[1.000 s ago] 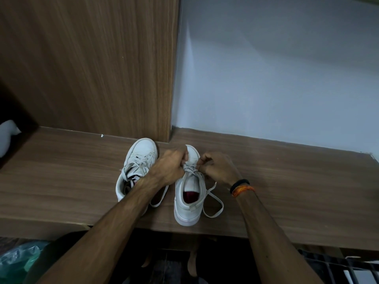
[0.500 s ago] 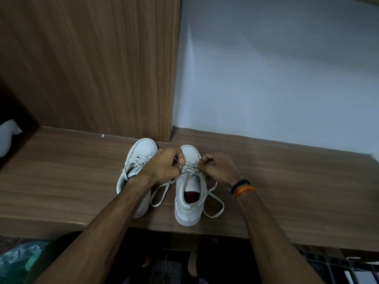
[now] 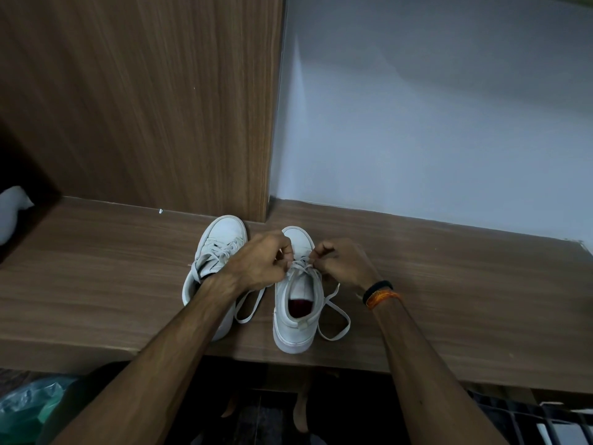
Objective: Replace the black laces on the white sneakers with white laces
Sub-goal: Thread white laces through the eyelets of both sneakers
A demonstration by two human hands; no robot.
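Observation:
Two white sneakers stand side by side on a wooden shelf (image 3: 449, 300), toes pointing away from me. The right sneaker (image 3: 296, 316) has a white lace (image 3: 335, 319) threaded through its eyelets, with loose loops trailing on both sides. My left hand (image 3: 263, 261) and my right hand (image 3: 340, 261) meet over its upper eyelets, each pinching a strand of that lace. The left sneaker (image 3: 221, 242) is laced in white; my left forearm covers its heel.
A wooden panel (image 3: 144, 107) rises right behind the shoes and a pale wall (image 3: 433, 123) to the right of it. A white object (image 3: 11, 213) sits at the far left. A green plastic bag (image 3: 25, 409) lies below the shelf's front edge.
Both hands stayed over the right sneaker's eyelets with small finger movements. My left forearm shifted slightly left, so the lace loop between the shoes shows more.

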